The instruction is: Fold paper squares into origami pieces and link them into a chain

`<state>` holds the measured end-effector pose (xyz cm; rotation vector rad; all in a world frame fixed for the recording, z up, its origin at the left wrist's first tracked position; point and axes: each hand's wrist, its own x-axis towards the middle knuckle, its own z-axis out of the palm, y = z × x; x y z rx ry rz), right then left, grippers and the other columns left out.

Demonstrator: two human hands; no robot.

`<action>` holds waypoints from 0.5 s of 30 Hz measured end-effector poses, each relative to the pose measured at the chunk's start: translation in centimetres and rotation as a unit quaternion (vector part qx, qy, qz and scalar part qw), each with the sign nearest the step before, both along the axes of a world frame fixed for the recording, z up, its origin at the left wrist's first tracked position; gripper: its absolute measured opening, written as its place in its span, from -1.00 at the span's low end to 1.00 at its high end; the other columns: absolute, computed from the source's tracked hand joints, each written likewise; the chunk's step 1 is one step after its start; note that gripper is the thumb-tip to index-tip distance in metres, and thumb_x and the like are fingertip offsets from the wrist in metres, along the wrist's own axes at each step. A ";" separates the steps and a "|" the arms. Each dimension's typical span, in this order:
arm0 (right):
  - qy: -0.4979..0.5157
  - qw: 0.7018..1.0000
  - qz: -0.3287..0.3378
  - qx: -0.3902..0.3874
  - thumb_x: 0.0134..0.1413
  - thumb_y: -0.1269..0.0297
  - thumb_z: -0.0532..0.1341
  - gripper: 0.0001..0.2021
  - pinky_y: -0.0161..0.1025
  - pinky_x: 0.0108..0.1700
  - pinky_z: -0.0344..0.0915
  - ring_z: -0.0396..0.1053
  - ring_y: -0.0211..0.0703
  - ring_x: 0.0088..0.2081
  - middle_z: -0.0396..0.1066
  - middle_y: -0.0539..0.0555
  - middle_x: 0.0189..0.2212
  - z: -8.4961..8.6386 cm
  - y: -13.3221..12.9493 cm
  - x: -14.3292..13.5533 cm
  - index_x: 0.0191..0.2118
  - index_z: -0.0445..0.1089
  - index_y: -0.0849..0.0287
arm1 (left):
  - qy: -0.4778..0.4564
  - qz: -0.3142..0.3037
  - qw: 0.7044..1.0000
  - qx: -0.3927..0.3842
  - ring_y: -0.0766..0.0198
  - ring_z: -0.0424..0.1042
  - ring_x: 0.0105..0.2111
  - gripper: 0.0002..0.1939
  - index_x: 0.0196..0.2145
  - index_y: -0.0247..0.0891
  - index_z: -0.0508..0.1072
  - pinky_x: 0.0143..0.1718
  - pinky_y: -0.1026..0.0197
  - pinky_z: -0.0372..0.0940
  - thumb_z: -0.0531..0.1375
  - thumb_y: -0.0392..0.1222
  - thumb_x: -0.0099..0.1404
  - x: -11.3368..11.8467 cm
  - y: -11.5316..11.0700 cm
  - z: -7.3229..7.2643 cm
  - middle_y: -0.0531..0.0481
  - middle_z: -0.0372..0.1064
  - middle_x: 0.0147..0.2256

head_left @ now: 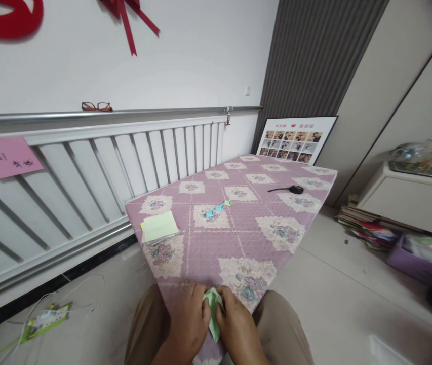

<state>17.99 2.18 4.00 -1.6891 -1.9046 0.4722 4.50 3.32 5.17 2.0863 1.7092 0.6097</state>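
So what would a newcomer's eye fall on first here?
Probably the flowered purple cloth filling the middle, with the green paper between the left hand and right hand at its near end. Then the red bow high on the wall and the pink note at far left.

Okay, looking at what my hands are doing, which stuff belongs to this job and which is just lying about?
In the job, as far as I can judge:
- green paper, held by your left hand and right hand
- sheet stack
- probably the small blue piece nearest you

Just lying about:
- black round object
- glasses
- power strip
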 end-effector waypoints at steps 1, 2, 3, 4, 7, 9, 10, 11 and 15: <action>0.003 1.000 0.000 -0.001 0.12 0.44 0.01 -0.79 -0.25 -0.24 0.30 0.47 -0.08 -0.24 0.49 0.11 -0.30 -0.1 0.0 0.0 -0.13 0.25 0.15 | 0.007 0.006 1.000 -0.005 0.13 0.31 -0.17 -0.78 -0.23 -0.22 0.38 -0.11 0.14 0.13 -0.03 -0.30 0.25 0.1 0.1 -0.1 -0.07 0.35 -0.24; 0.008 1.000 0.001 -0.001 0.12 0.44 0.01 -0.79 -0.25 -0.23 0.30 0.47 -0.09 -0.24 0.49 0.10 -0.30 -0.3 0.1 -0.1 -0.13 0.25 0.15 | 0.014 0.011 1.000 -0.011 0.13 0.30 -0.16 -0.80 -0.23 -0.21 0.38 -0.11 0.14 0.12 0.00 -0.28 0.24 0.2 0.2 -0.3 -0.06 0.35 -0.23; 0.013 1.000 0.001 -0.001 0.12 0.45 0.00 -0.79 -0.26 -0.23 0.30 0.47 -0.10 -0.23 0.49 0.09 -0.30 -0.4 0.1 -0.1 -0.13 0.24 0.15 | 0.021 0.015 1.000 -0.017 0.13 0.30 -0.16 -0.81 -0.23 -0.21 0.38 -0.12 0.15 0.12 0.02 -0.26 0.23 0.3 0.3 -0.3 -0.06 0.35 -0.22; 0.017 1.000 0.003 -0.001 0.12 0.45 0.00 -0.78 -0.27 -0.22 0.30 0.47 -0.11 -0.23 0.49 0.09 -0.30 -0.4 0.2 -0.1 -0.12 0.24 0.15 | 0.030 0.018 0.999 -0.022 0.12 0.30 -0.16 -0.83 -0.24 -0.21 0.38 -0.13 0.16 0.12 0.04 -0.25 0.23 0.4 0.4 -0.4 -0.06 0.35 -0.22; 0.017 1.000 -0.002 -0.010 0.12 0.45 0.00 -0.76 -0.27 -0.22 0.29 0.47 -0.12 -0.23 0.50 0.09 -0.28 -0.5 0.3 0.0 -0.09 0.24 0.15 | 0.065 0.021 0.997 -0.028 0.13 0.31 -0.19 -0.84 -0.30 -0.22 0.38 -0.17 0.16 0.12 0.01 -0.26 0.25 0.5 0.9 -0.5 -0.05 0.36 -0.25; 0.005 1.000 -0.009 -0.014 0.11 0.44 0.00 -0.74 -0.25 -0.21 0.29 0.47 -0.10 -0.21 0.50 0.10 -0.25 -0.6 0.4 0.2 -0.06 0.24 0.16 | 0.078 0.019 0.997 -0.022 0.15 0.31 -0.21 -0.81 -0.32 -0.22 0.38 -0.19 0.16 0.11 -0.02 -0.28 0.27 0.4 1.2 -0.6 -0.05 0.37 -0.27; -0.004 1.000 -0.014 -0.014 0.11 0.45 0.01 -0.72 -0.24 -0.21 0.29 0.47 -0.09 -0.20 0.50 0.11 -0.24 -0.6 0.4 0.3 -0.05 0.24 0.17 | 0.078 0.016 0.997 -0.017 0.15 0.31 -0.21 -0.80 -0.31 -0.22 0.39 -0.19 0.17 0.10 -0.03 -0.29 0.27 0.4 1.3 -0.6 -0.05 0.37 -0.27; -0.012 1.000 -0.018 -0.014 0.09 0.46 0.01 -0.70 -0.24 -0.19 0.28 0.46 -0.08 -0.19 0.50 0.11 -0.23 -0.7 0.5 0.5 -0.04 0.24 0.17 | 0.076 0.012 0.997 -0.013 0.16 0.31 -0.21 -0.79 -0.30 -0.21 0.39 -0.18 0.17 0.10 -0.03 -0.31 0.26 0.3 1.4 -0.7 -0.04 0.37 -0.26; -0.040 0.999 -0.009 -0.004 -0.04 0.55 0.04 -0.64 -0.23 -0.15 0.24 0.43 -0.08 -0.19 0.49 0.07 -0.26 -1.1 0.7 1.0 -0.09 0.30 0.15 | 0.082 0.001 0.997 -0.007 0.16 0.27 -0.18 -0.77 -0.28 -0.20 0.41 -0.14 0.15 0.07 0.01 -0.37 0.18 -0.2 1.5 -0.8 -0.01 0.36 -0.25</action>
